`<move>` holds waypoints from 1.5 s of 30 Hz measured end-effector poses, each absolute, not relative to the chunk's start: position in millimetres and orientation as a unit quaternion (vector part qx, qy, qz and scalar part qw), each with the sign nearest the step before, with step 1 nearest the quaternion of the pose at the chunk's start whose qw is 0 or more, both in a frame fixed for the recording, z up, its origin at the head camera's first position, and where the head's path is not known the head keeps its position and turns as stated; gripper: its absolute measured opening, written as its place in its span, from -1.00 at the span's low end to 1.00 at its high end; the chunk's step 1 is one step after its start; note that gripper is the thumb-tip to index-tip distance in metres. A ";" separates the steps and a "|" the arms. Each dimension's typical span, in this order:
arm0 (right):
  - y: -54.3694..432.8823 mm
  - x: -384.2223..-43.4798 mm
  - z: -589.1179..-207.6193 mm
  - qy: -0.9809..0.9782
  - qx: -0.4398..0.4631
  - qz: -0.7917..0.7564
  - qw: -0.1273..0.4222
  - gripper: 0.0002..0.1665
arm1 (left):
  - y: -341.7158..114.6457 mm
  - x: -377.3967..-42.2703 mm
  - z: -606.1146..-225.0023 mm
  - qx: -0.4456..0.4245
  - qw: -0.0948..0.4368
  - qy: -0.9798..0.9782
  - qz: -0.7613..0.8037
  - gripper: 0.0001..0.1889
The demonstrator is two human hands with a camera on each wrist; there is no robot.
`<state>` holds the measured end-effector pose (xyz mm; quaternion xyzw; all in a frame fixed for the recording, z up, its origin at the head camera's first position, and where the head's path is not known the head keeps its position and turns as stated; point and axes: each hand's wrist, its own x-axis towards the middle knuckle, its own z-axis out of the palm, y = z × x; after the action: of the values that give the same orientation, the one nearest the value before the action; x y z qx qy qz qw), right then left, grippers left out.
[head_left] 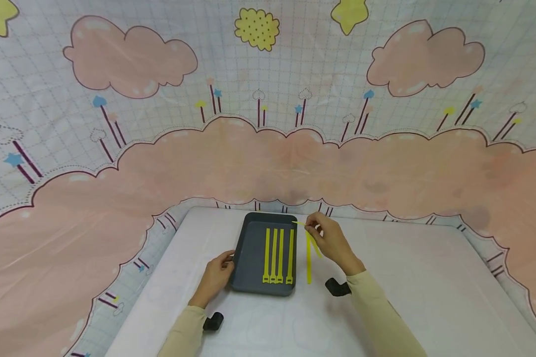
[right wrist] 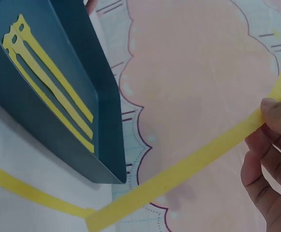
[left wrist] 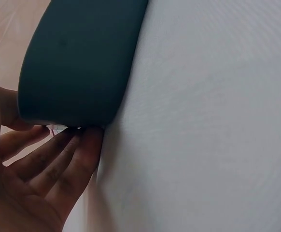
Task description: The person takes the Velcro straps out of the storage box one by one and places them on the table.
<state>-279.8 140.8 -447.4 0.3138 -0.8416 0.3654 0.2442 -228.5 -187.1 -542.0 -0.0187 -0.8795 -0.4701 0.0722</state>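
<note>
A dark grey-blue tray (head_left: 250, 258) lies on the white table, with several yellow cable ties (head_left: 274, 255) side by side in its right half, slotted heads toward me. My left hand (head_left: 219, 272) holds the tray's left edge. In the left wrist view its fingers (left wrist: 77, 159) are against the outer wall, and the thumb is partly hidden at the rim. Just off the tray's far right corner, my right hand (head_left: 328, 238) pinches one yellow cable tie (right wrist: 179, 176) between thumb and fingers, raised and slanting. Another yellow cable tie (head_left: 309, 263) lies on the table, right of the tray.
The white table (head_left: 406, 292) stretches to both sides of the tray. Behind it hangs a patterned cloth (head_left: 339, 173) with pink clouds. Black wrist pieces (head_left: 338, 287) sit at both sleeves.
</note>
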 end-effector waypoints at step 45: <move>171.9 -284.7 -501.3 -0.774 0.060 0.625 0.076 -0.75 | -190.2 -228.6 -543.4 -0.003 0.053 -0.872 -0.487 -0.57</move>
<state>-284.7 171.9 -501.3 0.0605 -0.7743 0.6252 0.0763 -228.6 -190.2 -543.4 -0.0031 -0.8719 -0.4867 0.0532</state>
